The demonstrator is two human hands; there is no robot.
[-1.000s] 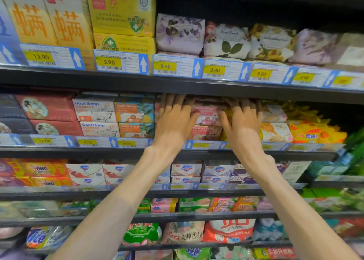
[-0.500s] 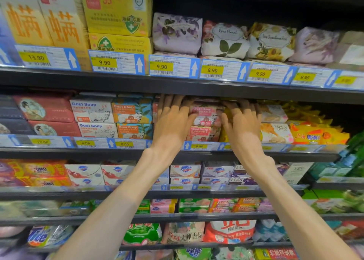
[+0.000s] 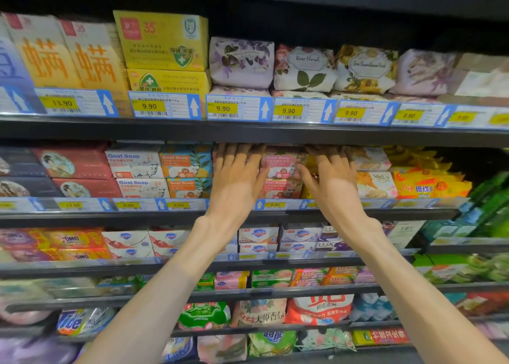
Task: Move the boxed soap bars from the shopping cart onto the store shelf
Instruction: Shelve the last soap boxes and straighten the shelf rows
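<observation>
Pink Goat Soap boxes (image 3: 282,170) sit stacked on the second shelf (image 3: 248,217), between my hands. Left hand (image 3: 237,182) and right hand (image 3: 330,187) flat, fingers straight, gripping nothing. Push evenly, square fronts with neighbouring orange boxes (image 3: 187,168).

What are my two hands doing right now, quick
Left hand: open, fingers straight against the pink soap boxes.
Right hand: open, fingers spread on the same stack, gripping nothing.

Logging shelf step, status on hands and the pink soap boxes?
Left hand and right hand open, flat against pink Goat Soap boxes on shelf. Boxes stacked two high. Nothing in the way.
</observation>
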